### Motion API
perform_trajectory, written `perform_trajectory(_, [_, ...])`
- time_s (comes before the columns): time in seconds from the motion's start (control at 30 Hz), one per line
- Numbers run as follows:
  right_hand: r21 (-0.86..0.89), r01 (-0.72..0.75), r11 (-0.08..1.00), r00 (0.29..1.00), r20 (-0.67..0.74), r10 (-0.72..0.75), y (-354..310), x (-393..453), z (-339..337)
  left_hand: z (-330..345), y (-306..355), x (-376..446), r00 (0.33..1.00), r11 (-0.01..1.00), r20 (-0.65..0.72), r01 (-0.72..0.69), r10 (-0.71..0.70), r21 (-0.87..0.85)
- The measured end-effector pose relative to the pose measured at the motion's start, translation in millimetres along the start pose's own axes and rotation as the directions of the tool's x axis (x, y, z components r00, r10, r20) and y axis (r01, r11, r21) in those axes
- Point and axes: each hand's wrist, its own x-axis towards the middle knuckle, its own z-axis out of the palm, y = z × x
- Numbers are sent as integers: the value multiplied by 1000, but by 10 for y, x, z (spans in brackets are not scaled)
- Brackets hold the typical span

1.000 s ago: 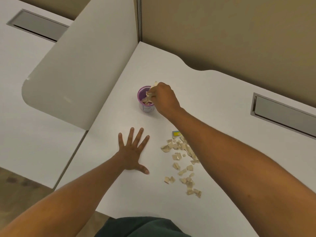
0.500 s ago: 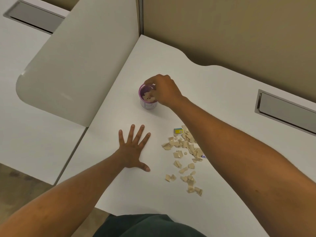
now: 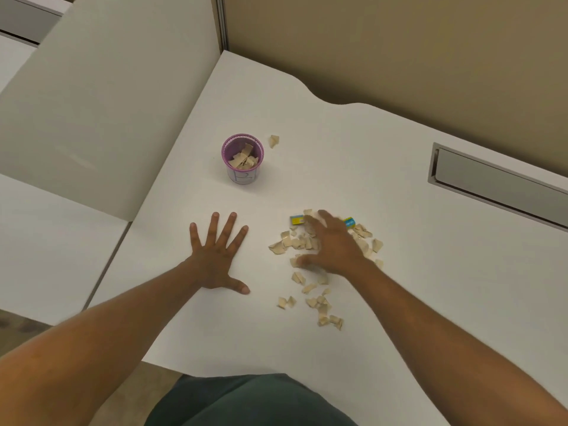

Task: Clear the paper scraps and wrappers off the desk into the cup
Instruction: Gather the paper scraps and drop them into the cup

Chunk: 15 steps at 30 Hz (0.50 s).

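Observation:
A small cup (image 3: 242, 175) with a purple rim stands on the white desk (image 3: 353, 155), with several beige scraps inside it. One stray scrap (image 3: 273, 141) lies just right of the cup. A scatter of beige paper scraps (image 3: 319, 305) covers the desk nearer me, along with two yellow-and-blue wrappers (image 3: 296, 220). My right hand (image 3: 333, 245) lies blurred over the top of that pile, fingers spread. My left hand (image 3: 216, 256) rests flat on the desk to the pile's left, fingers apart, holding nothing.
A tan partition wall (image 3: 399, 50) runs behind the desk. A white curved divider panel (image 3: 101, 96) rises on the left. A metal cable tray (image 3: 498, 182) is set into the desk at the right. The desk's front edge is close to my body.
My right hand has left the cup and come back down onto the scrap pile. A single scrap now lies beside the cup. My left hand has stayed flat.

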Motion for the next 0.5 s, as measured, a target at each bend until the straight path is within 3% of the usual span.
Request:
perform_trajectory(0.13, [-194, -12, 981, 999, -54, 2, -58, -47, 314, -13, 16, -2, 1000, 1000, 3, 12, -12, 8])
perform_trajectory(0.27, [-197, -1, 980, 982, -185, -36, -159, -93, 436, -16, 13, -2, 1000, 1000, 1, 8, -8, 20])
perform_trajectory(0.5, [-77, 39, 996, 971, -231, -56, -121, -57, 421, -12, 22, -9, 1000, 999, -14, 6, -6, 38])
